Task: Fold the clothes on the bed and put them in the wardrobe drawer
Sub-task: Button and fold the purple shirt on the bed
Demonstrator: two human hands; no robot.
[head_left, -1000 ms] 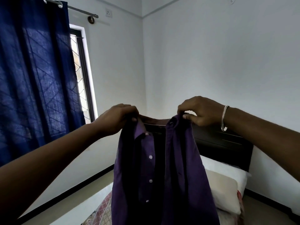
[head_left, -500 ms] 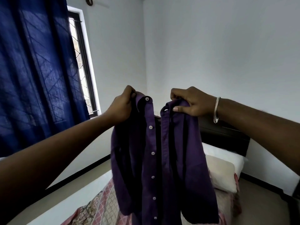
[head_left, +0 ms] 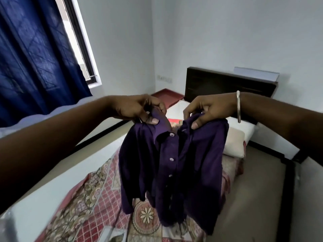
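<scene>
A dark purple button-up shirt hangs in the air above the bed, front side toward the camera, its white buttons running down the placket and its sleeves drooping on either side. The left hand pinches the shirt at the collar on one shoulder, thumb on top of the fabric; the right hand, with a silver bangle on its wrist, grips the other shoulder by the collar the same way. The shirt's lower hem dangles just over the bed's patterned pink bedspread. Beyond the shirt, at the head of the bed, lie a cream pillow and a dark wooden headboard. Left of the bed, a blue curtain covers part of the window.
</scene>
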